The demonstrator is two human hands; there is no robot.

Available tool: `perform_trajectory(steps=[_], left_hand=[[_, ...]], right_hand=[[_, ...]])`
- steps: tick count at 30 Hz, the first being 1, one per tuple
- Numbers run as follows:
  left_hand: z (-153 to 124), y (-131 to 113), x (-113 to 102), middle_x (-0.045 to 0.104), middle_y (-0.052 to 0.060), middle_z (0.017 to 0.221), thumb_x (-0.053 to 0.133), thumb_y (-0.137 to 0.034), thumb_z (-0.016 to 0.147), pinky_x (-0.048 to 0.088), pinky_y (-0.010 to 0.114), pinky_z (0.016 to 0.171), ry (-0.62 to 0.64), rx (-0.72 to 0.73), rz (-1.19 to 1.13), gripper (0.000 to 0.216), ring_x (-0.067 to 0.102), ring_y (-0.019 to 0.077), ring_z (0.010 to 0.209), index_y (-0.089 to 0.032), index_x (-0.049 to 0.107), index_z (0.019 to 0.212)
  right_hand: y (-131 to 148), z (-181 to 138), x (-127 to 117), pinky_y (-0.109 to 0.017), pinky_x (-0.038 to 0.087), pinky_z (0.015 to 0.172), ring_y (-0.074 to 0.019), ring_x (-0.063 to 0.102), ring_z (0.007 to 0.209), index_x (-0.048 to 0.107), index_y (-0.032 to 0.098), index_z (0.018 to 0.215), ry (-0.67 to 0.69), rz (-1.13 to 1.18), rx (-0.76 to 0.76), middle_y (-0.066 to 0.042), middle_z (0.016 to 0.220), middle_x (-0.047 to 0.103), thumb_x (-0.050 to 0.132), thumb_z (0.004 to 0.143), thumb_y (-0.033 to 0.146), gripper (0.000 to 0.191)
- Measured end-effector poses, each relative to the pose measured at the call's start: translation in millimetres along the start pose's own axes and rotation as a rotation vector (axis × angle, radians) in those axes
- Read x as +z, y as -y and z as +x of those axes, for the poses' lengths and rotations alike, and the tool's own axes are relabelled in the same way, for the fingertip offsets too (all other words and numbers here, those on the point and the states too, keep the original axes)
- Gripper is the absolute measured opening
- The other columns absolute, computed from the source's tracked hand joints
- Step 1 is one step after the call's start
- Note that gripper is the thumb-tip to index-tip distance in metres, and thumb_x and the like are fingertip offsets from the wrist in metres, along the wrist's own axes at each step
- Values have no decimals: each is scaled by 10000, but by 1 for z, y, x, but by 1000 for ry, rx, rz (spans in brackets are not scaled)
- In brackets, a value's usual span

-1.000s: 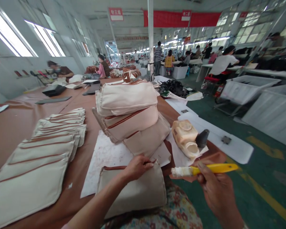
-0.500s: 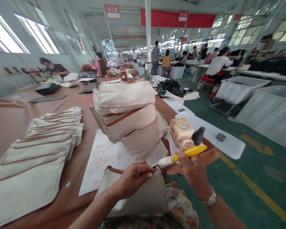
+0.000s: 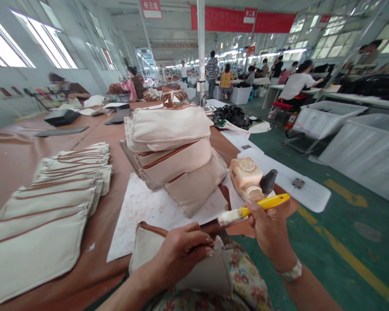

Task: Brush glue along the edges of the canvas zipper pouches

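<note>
In my right hand (image 3: 270, 231) is a brush with a yellow handle (image 3: 267, 203), its whitish bristles (image 3: 230, 217) pointing left. My left hand (image 3: 189, 248) pinches the top edge of a cream fabric pouch piece (image 3: 149, 248) with brown trim, which lies over my lap at the table's edge. The bristles are a little above and right of my left fingers, apart from the fabric. Just beyond my right hand stands a stained plastic bottle (image 3: 246, 172) beside a dark cone-shaped nozzle (image 3: 269, 180).
A tall stack of cream pieces (image 3: 171, 129) stands ahead on white paper (image 3: 123, 233). An overlapping row of similar pieces (image 3: 42, 224) covers the table's left side. White bins (image 3: 369, 142) stand on the green floor at right. Other people work farther back.
My right hand has drawn the brush slightly right, away from the pouch edge. My left hand has moved a little lower, and the pouch edge has folded or shifted down.
</note>
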State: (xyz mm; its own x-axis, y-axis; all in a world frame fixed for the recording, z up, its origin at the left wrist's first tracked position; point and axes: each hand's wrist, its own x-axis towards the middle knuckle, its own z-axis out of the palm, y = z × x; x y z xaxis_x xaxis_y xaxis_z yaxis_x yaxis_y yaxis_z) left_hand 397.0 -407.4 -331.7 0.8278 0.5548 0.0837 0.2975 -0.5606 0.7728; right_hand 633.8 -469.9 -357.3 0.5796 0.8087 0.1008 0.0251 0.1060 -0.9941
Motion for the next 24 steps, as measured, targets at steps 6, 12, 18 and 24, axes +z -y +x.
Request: perform_trajectory(steps=[6, 12, 18, 24], left_hand=[[-7, 7, 10, 631, 23, 727, 678, -244, 869, 374, 200, 568, -206, 91, 141, 132, 567, 111, 625, -167, 636, 771], [-10, 7, 12, 624, 5, 700, 675, -204, 856, 371, 204, 554, -240, 154, 269, 116, 571, 112, 602, -178, 608, 765], [-11, 7, 12, 636, 7, 718, 683, -154, 829, 371, 202, 570, -226, 86, 252, 86, 580, 111, 619, -170, 630, 762], [3, -16, -13, 591, -14, 667, 742, -221, 797, 350, 200, 574, -255, 0, 142, 179, 523, 93, 604, -147, 621, 687]], right_hand=[[9, -26, 3, -219, 346, 470, -109, 428, 489, 609, 176, 814, 241, -5, 38, 36, 542, 472, 600, 945, 499, 349], [30, -25, -12, -209, 382, 468, -112, 457, 495, 625, 180, 803, 117, -28, -66, 30, 559, 491, 640, 921, 451, 296], [25, -32, 4, -213, 369, 469, -110, 436, 503, 622, 178, 797, 269, -40, -27, 29, 563, 476, 631, 923, 458, 307], [47, -34, -25, -206, 366, 467, -89, 433, 528, 661, 188, 820, -96, 142, -23, -1, 705, 548, 745, 839, 440, 266]])
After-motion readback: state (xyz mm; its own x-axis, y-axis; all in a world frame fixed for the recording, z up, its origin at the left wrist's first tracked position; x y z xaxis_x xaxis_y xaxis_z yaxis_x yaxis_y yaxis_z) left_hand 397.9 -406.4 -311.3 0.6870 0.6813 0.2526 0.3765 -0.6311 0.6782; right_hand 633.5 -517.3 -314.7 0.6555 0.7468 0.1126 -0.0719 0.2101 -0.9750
